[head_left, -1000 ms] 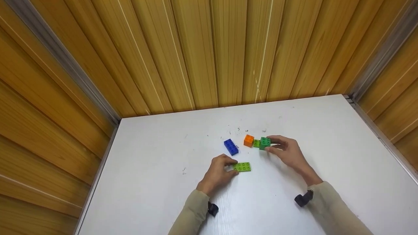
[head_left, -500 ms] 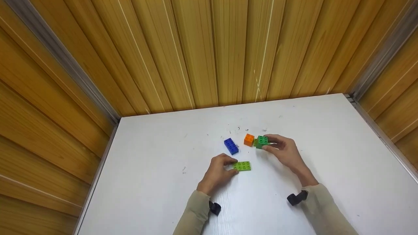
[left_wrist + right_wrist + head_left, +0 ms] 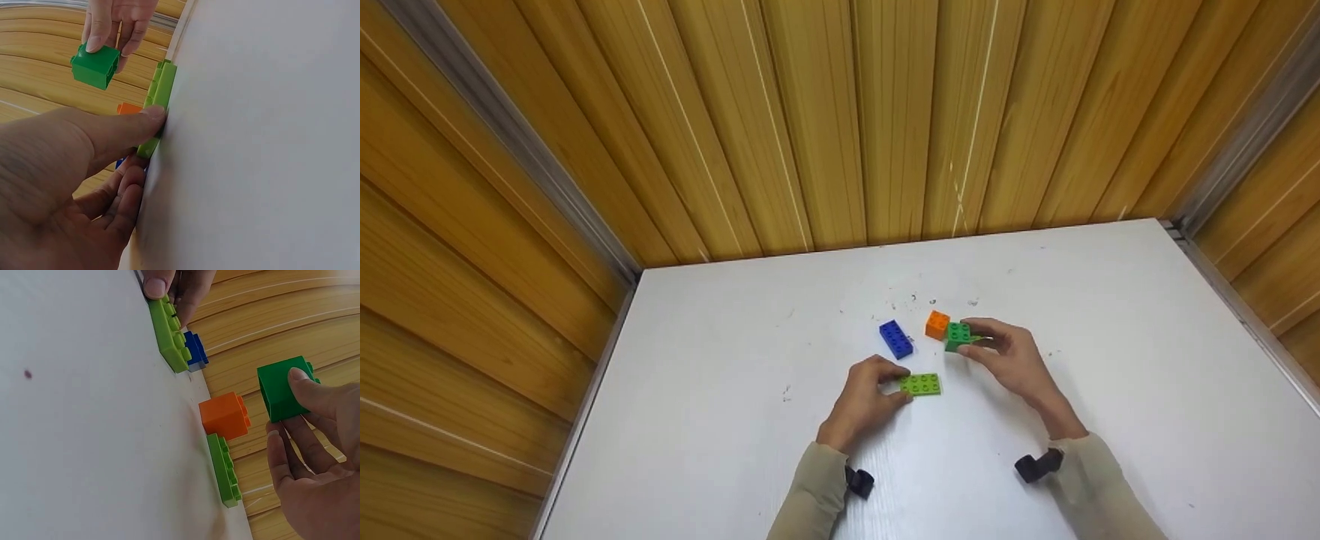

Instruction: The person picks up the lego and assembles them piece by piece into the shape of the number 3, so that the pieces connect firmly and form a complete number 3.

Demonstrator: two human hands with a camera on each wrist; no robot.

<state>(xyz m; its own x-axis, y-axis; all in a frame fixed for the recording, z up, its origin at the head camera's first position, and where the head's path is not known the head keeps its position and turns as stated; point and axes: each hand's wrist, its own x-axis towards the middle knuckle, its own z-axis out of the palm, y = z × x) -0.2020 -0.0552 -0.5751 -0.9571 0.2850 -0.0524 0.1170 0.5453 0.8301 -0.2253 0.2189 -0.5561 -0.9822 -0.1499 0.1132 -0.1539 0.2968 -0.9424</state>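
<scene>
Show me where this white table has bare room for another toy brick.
Free: left of the blue brick and left hand, and right of the right hand.
Crowded: around the orange brick, with a loose lime plate beside it and the blue brick, held lime plate and raised green brick nearby.

Well above the dark green brick (image 3: 958, 337), the head view faces forward-down; both tilted wrist views face and share it, lower and nearer.

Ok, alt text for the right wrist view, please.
The right hand holds a green brick off a white table, where an orange brick stands beside a thin lime brick. At the top, the left hand holds a matching lime brick, a blue brick behind it.
</scene>
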